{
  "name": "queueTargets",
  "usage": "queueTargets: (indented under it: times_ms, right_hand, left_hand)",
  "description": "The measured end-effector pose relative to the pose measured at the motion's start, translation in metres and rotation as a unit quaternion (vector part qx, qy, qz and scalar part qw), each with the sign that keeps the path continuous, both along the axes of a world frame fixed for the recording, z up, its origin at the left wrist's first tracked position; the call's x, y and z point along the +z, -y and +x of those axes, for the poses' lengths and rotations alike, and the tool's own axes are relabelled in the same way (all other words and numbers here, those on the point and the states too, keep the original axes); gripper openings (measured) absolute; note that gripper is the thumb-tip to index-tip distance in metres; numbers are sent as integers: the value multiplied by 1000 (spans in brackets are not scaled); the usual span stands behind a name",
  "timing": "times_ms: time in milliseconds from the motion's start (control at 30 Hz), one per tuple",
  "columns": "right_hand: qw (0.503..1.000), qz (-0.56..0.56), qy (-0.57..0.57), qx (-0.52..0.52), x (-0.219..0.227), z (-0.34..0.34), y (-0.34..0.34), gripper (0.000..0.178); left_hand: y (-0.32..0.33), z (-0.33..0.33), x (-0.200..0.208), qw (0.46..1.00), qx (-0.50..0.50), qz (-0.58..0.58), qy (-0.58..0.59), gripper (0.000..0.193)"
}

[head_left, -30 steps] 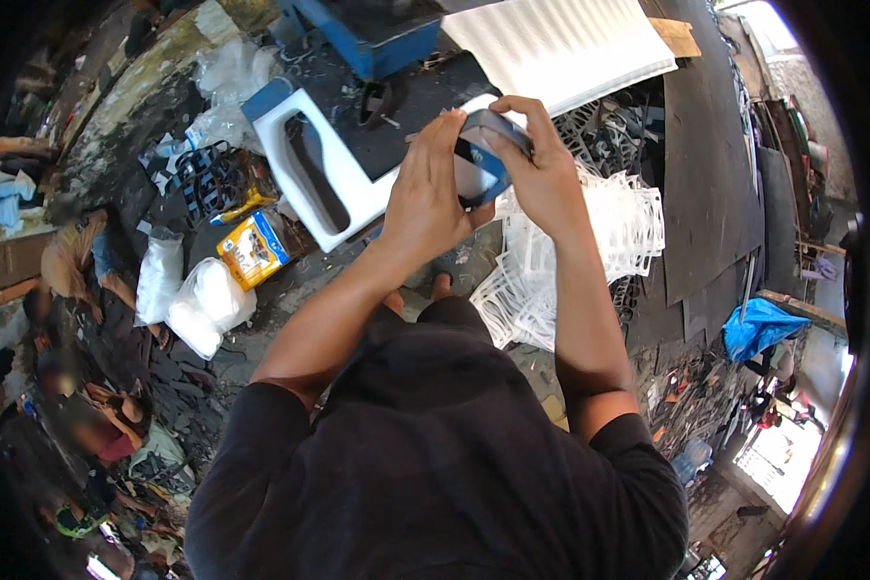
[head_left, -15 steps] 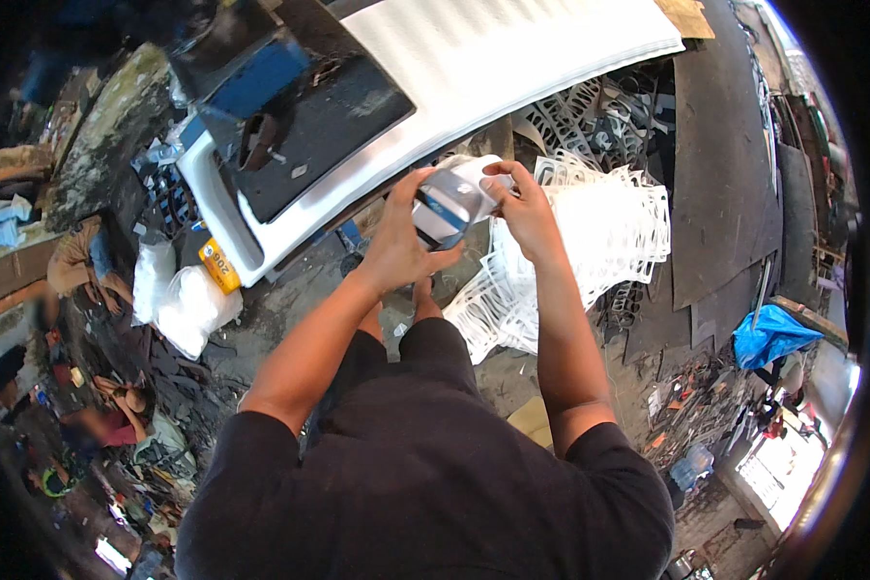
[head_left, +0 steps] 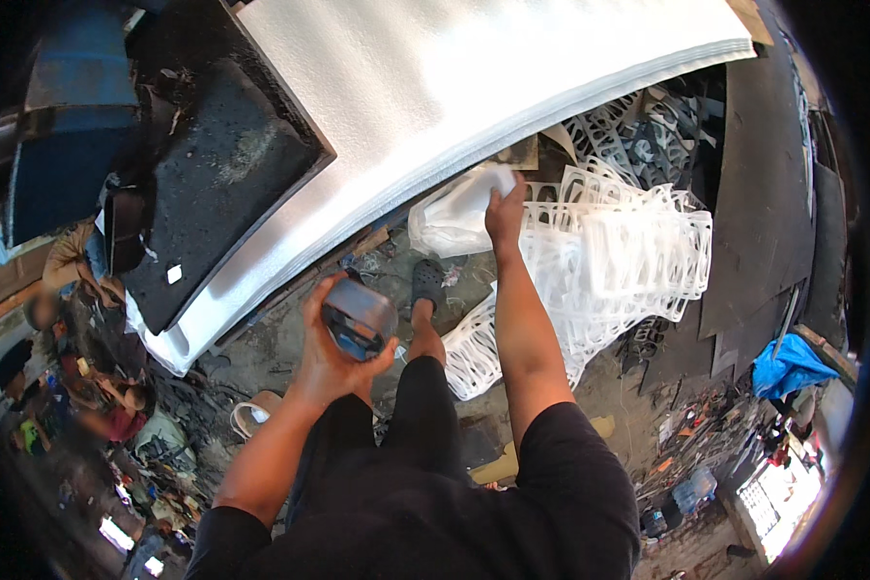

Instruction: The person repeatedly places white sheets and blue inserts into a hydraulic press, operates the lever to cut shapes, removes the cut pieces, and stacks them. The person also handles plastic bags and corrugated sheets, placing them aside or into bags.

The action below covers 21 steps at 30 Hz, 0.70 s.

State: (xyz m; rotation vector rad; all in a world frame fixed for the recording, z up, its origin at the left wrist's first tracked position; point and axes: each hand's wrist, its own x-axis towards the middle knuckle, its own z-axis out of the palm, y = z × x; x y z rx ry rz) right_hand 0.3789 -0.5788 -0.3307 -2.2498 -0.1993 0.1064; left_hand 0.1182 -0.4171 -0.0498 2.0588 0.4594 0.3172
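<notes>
My left hand (head_left: 333, 353) is wrapped round a rounded, shiny grey block-like piece (head_left: 360, 317) with a dark band; its exact kind does not show. Farther forward, my right hand (head_left: 506, 215) grips a small white piece (head_left: 498, 182) at the mouth of a clear plastic bag (head_left: 445, 220). Part of that white piece is hidden by my fingers and the bag. Beside my right hand lies a heap of white cut-out sheets (head_left: 638, 256) with rows of oval holes.
A thick stack of white foam sheets (head_left: 425, 77) spans the far side, with a dark board (head_left: 227, 184) on its left. Black sheets (head_left: 764, 193) lean at the right, near a blue plastic sheet (head_left: 793, 365). Other people sit at the far left. Scraps litter the floor.
My hands have moved apart. The left drew the grey piece back toward me on the left, while the right took the white piece over to the plastic bag. The view has shifted.
</notes>
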Motion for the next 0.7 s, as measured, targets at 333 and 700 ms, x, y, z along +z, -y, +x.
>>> queueTargets:
  times_ms: [333, 700]
  right_hand:
    - [844, 93, -452, 274, 140, -70, 39, 31]
    - [576, 594, -553, 92, 465, -186, -39, 69]
  left_hand:
    - [18, 3, 52, 993, 69, -87, 41, 112]
    - [-22, -39, 168, 964, -49, 5, 260, 89]
